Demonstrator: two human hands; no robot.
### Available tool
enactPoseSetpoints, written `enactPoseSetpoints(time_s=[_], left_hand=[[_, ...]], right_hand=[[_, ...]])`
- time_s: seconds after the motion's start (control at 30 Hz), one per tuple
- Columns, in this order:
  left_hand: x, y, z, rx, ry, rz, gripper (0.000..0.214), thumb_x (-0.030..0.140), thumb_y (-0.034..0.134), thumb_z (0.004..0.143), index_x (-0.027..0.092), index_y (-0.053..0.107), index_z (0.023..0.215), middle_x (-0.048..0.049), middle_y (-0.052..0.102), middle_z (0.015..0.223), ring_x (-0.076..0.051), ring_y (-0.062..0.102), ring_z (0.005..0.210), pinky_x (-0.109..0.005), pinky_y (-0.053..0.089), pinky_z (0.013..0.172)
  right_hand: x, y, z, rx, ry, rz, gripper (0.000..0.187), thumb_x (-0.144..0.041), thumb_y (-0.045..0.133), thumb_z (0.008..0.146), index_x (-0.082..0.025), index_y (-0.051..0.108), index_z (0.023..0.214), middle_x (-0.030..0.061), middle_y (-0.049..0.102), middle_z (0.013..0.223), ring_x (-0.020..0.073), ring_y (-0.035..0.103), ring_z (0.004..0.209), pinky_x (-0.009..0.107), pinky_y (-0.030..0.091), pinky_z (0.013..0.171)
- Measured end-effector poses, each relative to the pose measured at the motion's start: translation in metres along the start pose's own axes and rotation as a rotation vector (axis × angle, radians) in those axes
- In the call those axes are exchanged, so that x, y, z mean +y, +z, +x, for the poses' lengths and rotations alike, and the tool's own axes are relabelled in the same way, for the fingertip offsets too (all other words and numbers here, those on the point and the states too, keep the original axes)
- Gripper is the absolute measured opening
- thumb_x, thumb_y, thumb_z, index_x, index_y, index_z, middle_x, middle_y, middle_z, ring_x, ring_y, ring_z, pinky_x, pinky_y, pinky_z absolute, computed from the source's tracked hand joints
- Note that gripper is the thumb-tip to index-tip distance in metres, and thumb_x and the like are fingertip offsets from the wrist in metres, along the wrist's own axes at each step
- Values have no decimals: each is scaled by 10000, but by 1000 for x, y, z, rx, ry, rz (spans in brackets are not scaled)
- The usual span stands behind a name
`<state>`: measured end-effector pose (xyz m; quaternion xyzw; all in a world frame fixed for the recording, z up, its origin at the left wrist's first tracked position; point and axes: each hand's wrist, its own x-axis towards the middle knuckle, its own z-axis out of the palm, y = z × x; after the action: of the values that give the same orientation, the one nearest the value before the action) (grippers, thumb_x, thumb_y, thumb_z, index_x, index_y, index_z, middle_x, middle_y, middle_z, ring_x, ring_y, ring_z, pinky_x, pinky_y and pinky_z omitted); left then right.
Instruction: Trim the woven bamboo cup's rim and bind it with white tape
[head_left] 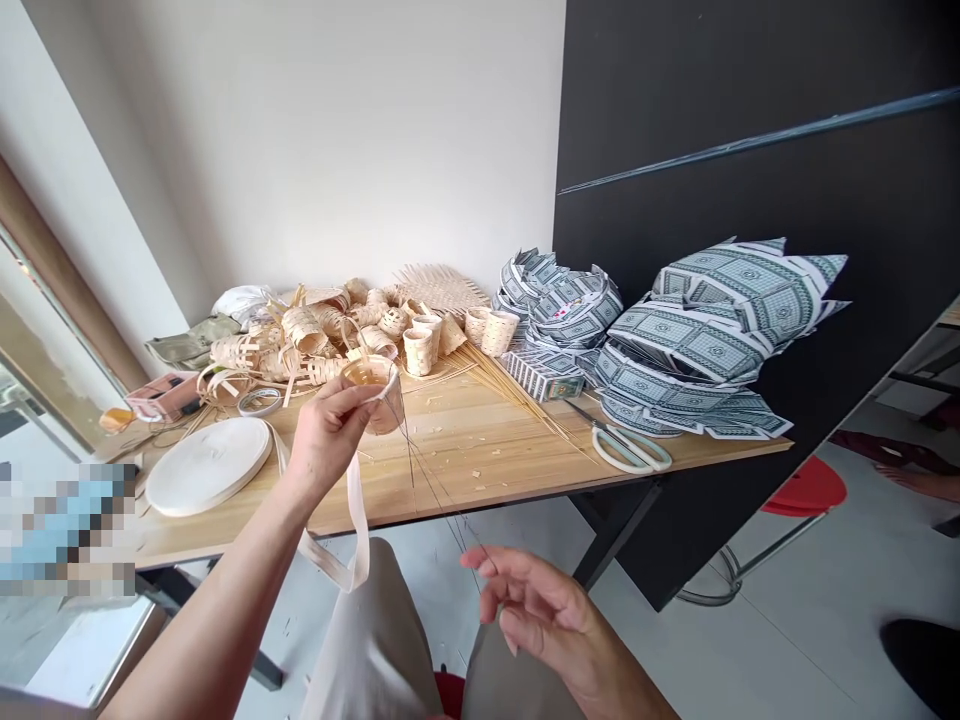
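My left hand (pixel 337 425) grips the rim of a small woven cup-shaped basket (pixel 385 412), tilted above the front of the table. A white ribbon (pixel 358 530) hangs in a loop below this hand. From the basket's rim, dark thread (pixel 435 490) runs down to the right in several thin strands. My right hand (pixel 536 610) is low in front of the table, over my lap, its fingers curled around the thread. Whether a needle is in the right fingers is too small to make out.
A white ribbon roll (pixel 210 465) lies on the wooden table (pixel 480 455) at left, near a tape roll (pixel 259 401). Woven baskets (pixel 304 328) crowd the back. Scissors (pixel 630 448) lie near the front edge, beside folded patterned-card shapes (pixel 690 340). A red stool (pixel 806 488) stands right.
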<state>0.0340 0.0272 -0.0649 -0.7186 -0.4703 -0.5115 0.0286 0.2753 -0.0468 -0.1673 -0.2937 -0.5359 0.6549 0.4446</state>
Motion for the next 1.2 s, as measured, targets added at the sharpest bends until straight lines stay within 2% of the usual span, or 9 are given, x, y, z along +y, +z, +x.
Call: enactPoseSetpoints(time_s=[0.23, 0.3, 0.4, 0.5, 0.63, 0.77, 0.9, 1.0, 1.2], left_hand=[[-2, -3, 4, -15, -70, -123, 208, 176, 552, 779, 176, 708, 917, 6, 504, 639, -86, 458, 555, -210, 384, 504], [0, -8, 4, -24, -76, -160, 200, 190, 565, 785, 181, 707, 926, 9, 496, 635, -82, 449, 544, -208, 377, 494], [6, -17, 3, -86, -54, -216, 181, 228, 585, 792, 190, 712, 915, 14, 485, 619, -80, 439, 536, -206, 373, 490], [17, -23, 2, -175, 5, -253, 177, 297, 598, 796, 198, 720, 878, 9, 490, 620, -85, 440, 543, -207, 377, 490], [33, -29, 2, -263, 101, -255, 216, 365, 590, 803, 210, 722, 876, -10, 528, 644, -102, 488, 584, -218, 402, 517], [47, -34, 2, -321, 199, -244, 205, 354, 573, 818, 235, 719, 899, -24, 573, 685, -112, 536, 620, -227, 434, 552], [53, -36, 1, -343, 213, -215, 203, 362, 562, 823, 255, 722, 889, -31, 588, 693, -123, 553, 633, -235, 452, 559], [51, -36, 0, -361, 208, -216, 207, 368, 559, 823, 258, 723, 887, -30, 588, 682, -126, 557, 631, -237, 457, 559], [39, -34, 0, -409, 163, -293, 202, 365, 574, 815, 257, 720, 903, -31, 597, 699, -128, 560, 665, -239, 455, 594]], right_hand=[[15, -7, -2, -41, -106, -223, 320, -392, 615, 763, -299, 641, 1069, 84, 551, 1175, 192, 564, 788, 289, 453, 595], [18, -11, -3, 102, 8, -123, 378, -440, 616, 755, -272, 620, 1094, 92, 608, 1024, 171, 553, 682, 260, 420, 508], [14, -20, 4, 422, 117, -70, 301, -470, 643, 723, -200, 653, 855, 7, 544, 609, 99, 422, 489, 224, 346, 464], [-1, -24, 22, 519, 41, -163, 264, -429, 690, 657, -189, 657, 764, -4, 550, 644, 92, 399, 510, 236, 362, 517], [-23, -12, 52, 411, -20, -246, 300, -406, 659, 649, -196, 697, 859, 48, 649, 871, 175, 526, 732, 294, 413, 676], [-32, 10, 69, 129, 66, -219, 425, -317, 675, 633, -240, 657, 1052, 32, 637, 1046, 175, 547, 838, 337, 391, 828], [-29, 20, 70, -79, 39, -53, 283, -350, 719, 624, -196, 700, 861, 33, 651, 943, 160, 552, 833, 313, 396, 828], [-24, 14, 68, -72, 1, -13, 217, -376, 722, 638, -172, 674, 697, 27, 649, 847, 159, 550, 853, 301, 384, 842], [-25, -6, 61, -73, -29, 36, 263, -451, 641, 708, -195, 584, 703, -8, 609, 707, 140, 544, 740, 293, 393, 763]])
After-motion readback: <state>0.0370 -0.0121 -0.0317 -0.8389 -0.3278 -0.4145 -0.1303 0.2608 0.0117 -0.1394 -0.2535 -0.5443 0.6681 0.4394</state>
